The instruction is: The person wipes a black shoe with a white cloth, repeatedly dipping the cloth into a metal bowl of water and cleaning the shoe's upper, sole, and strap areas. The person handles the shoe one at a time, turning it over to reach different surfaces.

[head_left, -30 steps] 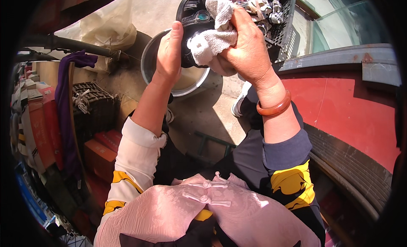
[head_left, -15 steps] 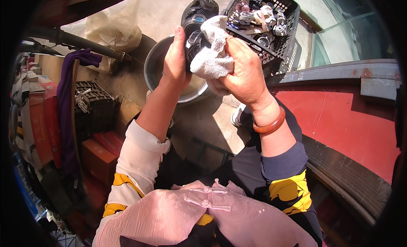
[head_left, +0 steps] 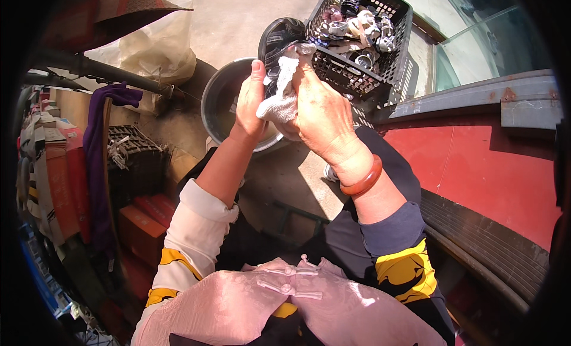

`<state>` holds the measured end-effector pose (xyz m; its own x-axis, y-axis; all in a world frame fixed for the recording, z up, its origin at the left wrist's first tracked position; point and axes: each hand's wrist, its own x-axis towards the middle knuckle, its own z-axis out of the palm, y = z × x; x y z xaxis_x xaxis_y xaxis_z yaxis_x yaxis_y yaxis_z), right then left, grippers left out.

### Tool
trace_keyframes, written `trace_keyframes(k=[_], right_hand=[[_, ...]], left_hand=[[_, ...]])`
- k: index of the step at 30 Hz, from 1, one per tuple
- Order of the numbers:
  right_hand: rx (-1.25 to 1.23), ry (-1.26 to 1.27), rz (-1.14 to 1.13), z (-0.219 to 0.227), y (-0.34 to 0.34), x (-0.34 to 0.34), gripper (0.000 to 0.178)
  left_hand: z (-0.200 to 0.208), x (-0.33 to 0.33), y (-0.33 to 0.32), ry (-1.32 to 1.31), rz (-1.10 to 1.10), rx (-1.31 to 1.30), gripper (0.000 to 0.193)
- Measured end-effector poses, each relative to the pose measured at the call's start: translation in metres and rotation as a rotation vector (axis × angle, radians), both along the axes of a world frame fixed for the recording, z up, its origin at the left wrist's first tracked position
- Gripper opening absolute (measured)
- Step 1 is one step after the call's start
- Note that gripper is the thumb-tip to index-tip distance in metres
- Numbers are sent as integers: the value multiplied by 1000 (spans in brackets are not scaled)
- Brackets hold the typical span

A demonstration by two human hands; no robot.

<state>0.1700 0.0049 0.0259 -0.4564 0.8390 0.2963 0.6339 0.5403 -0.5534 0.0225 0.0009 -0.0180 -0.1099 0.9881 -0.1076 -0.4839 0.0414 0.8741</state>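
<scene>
A black sandal (head_left: 279, 37) is raised in front of me, its toe pointing away. My left hand (head_left: 251, 102) grips it along the left side, thumb up against its edge. In my right hand (head_left: 321, 111) is a white terry cloth (head_left: 281, 99), pressed onto the sandal's opening and right side. The cloth and my fingers hide the sandal's heel part. Below and behind the left hand stands a grey metal basin (head_left: 209, 111) on the ground, partly covered by my hands.
At the far right a black plastic crate (head_left: 397, 54) holds several sandals (head_left: 363, 28). A red panel (head_left: 470, 167) runs along the right, with glass above. To the left are a purple cloth (head_left: 95, 144), a dark basket (head_left: 137, 167), orange boxes (head_left: 143, 227) and a translucent plastic bag (head_left: 157, 49).
My right hand and the cloth have moved left across the sandal, covering more of it. The sandal has turned somewhat, so its blue spot no longer shows.
</scene>
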Motion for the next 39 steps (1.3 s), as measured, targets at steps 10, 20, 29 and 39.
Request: trace_keyframes(k=[10,20,29,39], right_hand=[[-737,1171,222,34,48,56,27],[-815,655,189,20,74,66,33],[-530,669,-43,16,85,65,24],[-351,649,-103,15,80,54,24]], left_hand=[[5,-34,-1,-218,-182,57,56],[16,-14,-7,-471,-607,-277,68],[2,-14,5,614,345,167,49],[19,19,3,-591,-106,-339,26]])
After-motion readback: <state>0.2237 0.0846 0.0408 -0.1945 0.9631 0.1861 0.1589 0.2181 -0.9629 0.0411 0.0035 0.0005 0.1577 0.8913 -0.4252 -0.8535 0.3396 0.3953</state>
